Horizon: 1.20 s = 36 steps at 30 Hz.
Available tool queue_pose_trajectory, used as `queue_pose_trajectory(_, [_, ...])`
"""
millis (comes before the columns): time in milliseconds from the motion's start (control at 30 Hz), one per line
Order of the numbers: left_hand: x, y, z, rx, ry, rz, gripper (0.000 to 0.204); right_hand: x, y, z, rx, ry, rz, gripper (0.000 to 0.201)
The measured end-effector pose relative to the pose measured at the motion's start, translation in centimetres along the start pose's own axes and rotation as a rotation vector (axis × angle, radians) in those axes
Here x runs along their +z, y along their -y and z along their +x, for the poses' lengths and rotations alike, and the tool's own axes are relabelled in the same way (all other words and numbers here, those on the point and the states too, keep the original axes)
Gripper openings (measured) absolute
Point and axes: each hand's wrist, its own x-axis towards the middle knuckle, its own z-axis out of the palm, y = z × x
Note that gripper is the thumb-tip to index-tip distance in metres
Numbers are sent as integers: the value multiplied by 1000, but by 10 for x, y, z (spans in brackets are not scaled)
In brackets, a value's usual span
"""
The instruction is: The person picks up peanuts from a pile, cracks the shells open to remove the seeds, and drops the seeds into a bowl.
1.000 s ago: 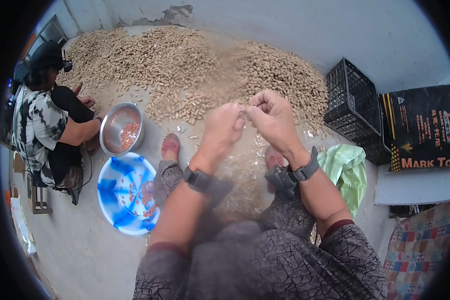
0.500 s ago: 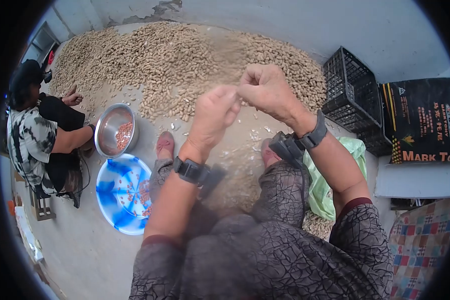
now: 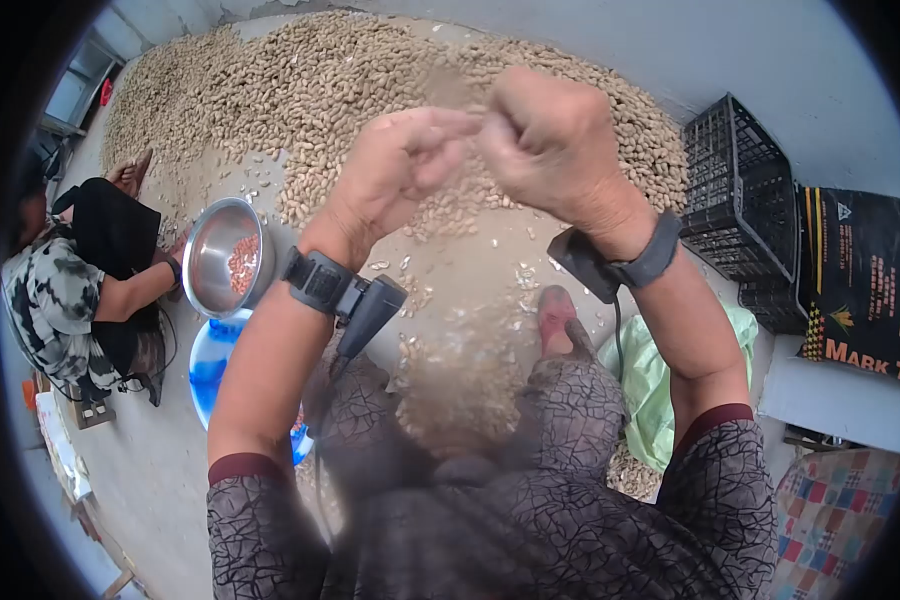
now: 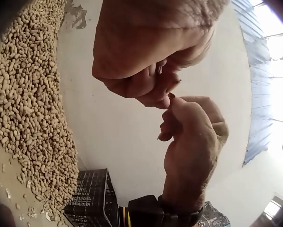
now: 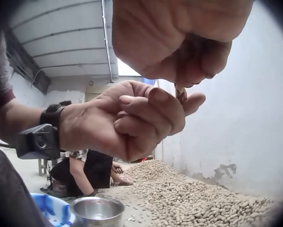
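Note:
In the head view my left hand point(image 3: 395, 175) and right hand point(image 3: 555, 145) are raised in front of the peanut pile, fingertips nearly meeting. The right wrist view shows a small brown peanut piece point(image 5: 180, 93) pinched between the left hand point(image 5: 132, 118) and the fingertips of the right hand point(image 5: 179, 38) above it. From the left wrist view, the right hand point(image 4: 193, 142) pinches at the same spot as the left hand point(image 4: 151, 52). A reddish kernel point(image 4: 160, 65) shows among the left hand's curled fingers.
Peanuts in shells point(image 3: 340, 90) lie heaped along the wall. A steel bowl point(image 3: 202, 262) with red kernels and a blue-white basin point(image 3: 206, 372) stand left, beside a seated person point(image 3: 65, 290). Black crates point(image 3: 735, 190), a green bag point(image 3: 655, 390) and a black sack point(image 3: 865, 280) are right.
Both hands have moved up in the head view, farther over the pile, and the left hand's fingers have straightened somewhat. The seated person sits lower and nearer the left edge of the view.

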Motion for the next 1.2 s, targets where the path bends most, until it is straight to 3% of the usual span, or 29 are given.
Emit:
queue_pose_trajectory(67, [-43, 15, 14, -48, 1, -107, 19, 5, -19, -10, 257, 17, 62, 6])
queue_pose_trajectory(100, [-68, 23, 21, -79, 15, -205, 20, 9, -29, -20, 260, 25, 67, 6])
queue_pose_trajectory(167, [-113, 36, 28, -141, -23, -278, 21, 26, -50, -54, 659, 377, 455, 10])
queue_pose_trajectory(233, [-145, 47, 32, -162, -153, -316, 21, 50, -68, -91, 938, 865, 560, 17])
queue_pose_trajectory(267, [-151, 48, 34, -159, -217, -308, 17, 62, -76, -107, 943, 876, 558, 17])
queue_pose_trajectory(333, [-169, 49, 41, -156, -247, -249, 17, 86, -92, -139, 1415, 729, 896, 29])
queue_pose_trajectory(367, [-180, 51, 43, -152, -273, -177, 16, 101, -102, -155, 1425, 739, 892, 29])
queue_pose_trajectory(433, [-197, 58, 48, -134, -236, -207, 14, 130, -124, -185, 1663, 669, 1173, 40])
queue_pose_trajectory(567, [-214, 76, 50, -156, -334, -196, 16, 177, -152, -224, 1751, 621, 1208, 47])
queue_pose_trajectory(633, [-219, 89, 46, -161, -366, -132, 17, 192, -162, -233, 1796, 399, 1248, 50])
queue_pose_trajectory(767, [-235, 98, 31, -191, -346, -103, 16, 233, -176, -268, 1906, 358, 1218, 56])
queue_pose_trajectory(833, [-246, 102, 22, -157, -329, -143, 16, 253, -176, -279, 1453, 650, 1098, 63])
queue_pose_trajectory(867, [-249, 104, 21, -116, -300, -186, 15, 261, -181, -281, 1457, 650, 1096, 63])
queue_pose_trajectory(933, [-248, 110, 17, -120, -326, -215, 15, 262, -160, -227, 1859, 187, 1245, 67])
queue_pose_trajectory(967, [-247, 112, 14, -122, -353, -235, 15, 270, -166, -232, 1865, 186, 1247, 67])
queue_pose_trajectory(1033, [-239, 116, 10, -158, -372, -239, 15, 295, -179, -251, 1672, 331, 1252, 65])
queue_pose_trajectory(1067, [-235, 118, 9, -167, -345, -251, 15, 306, -178, -261, 1628, 164, 1171, 14])
queue_pose_trajectory(1133, [-228, 118, 8, -179, -307, -246, 16, 341, -204, -293, 1613, 75, 1254, 12])
queue_pose_trajectory(1200, [-227, 121, 8, -187, -297, -241, 16, 341, -208, -295, 1597, -10, 1326, 9])
